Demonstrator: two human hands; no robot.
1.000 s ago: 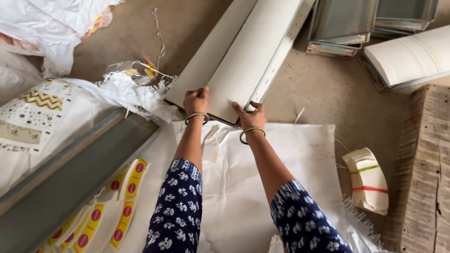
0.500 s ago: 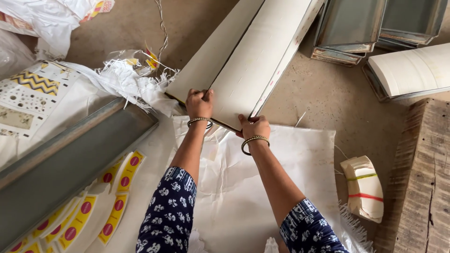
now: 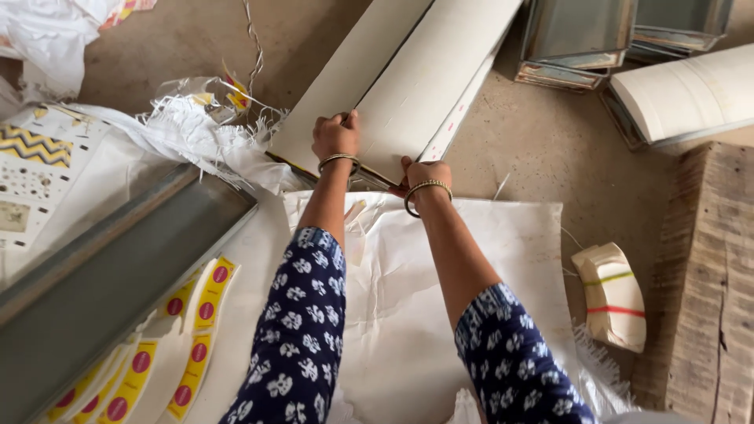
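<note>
— Near centre, what do the hands hold?
— Left hand [image 3: 335, 135] and right hand [image 3: 425, 174] both grip the board stack's [image 3: 416, 86] near end; it runs toward one o'clock across the floor [image 3: 550, 149].

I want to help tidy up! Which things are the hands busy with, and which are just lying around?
In use:
left hand
right hand
long white board stack, both hands at its near end

Lying about:
yellow sticker strips
grey metal channel
small paper bundle
metal trays
white sheet
</note>
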